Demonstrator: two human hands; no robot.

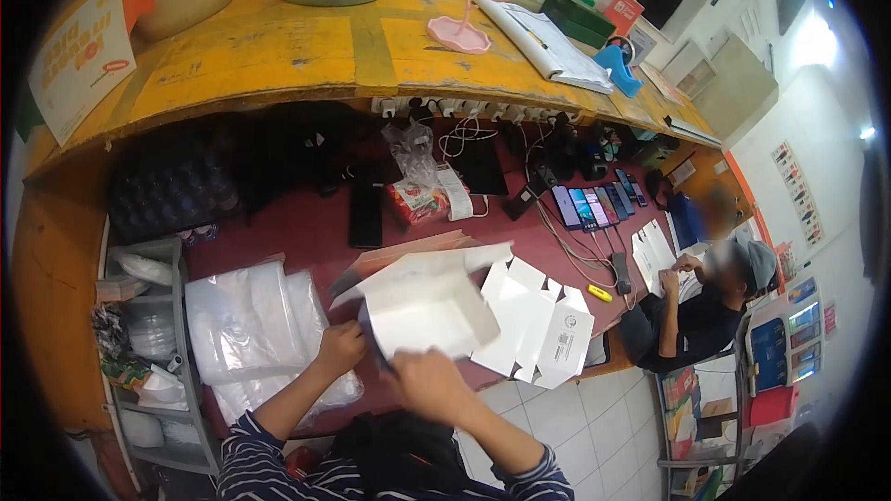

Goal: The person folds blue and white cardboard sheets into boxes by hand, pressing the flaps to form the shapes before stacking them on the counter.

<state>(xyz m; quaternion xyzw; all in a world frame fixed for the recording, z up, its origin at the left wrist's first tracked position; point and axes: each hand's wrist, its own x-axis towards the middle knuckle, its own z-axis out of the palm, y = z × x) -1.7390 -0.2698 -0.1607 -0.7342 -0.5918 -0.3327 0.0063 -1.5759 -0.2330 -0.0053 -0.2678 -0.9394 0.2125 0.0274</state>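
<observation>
A white cardboard box [432,308], partly folded with its flaps up, stands tilted over the red table in front of me. My left hand [343,347] is closed at the box's near left corner. My right hand [432,386] is curled at the box's near edge, a little smeared by motion; its fingertips are partly hidden. To the right of the box lie flat, unfolded white box blanks [534,320] with printing on one panel. Clear plastic bags [243,320] are stacked on the left, close to my left forearm.
A grey shelf rack [176,334] stands at the left. Several phones [594,208] with cables lie at the back right, near a yellow highlighter [600,293]. A co-worker [691,306] sits at the table's right end. A yellow shelf [278,46] overhangs the back.
</observation>
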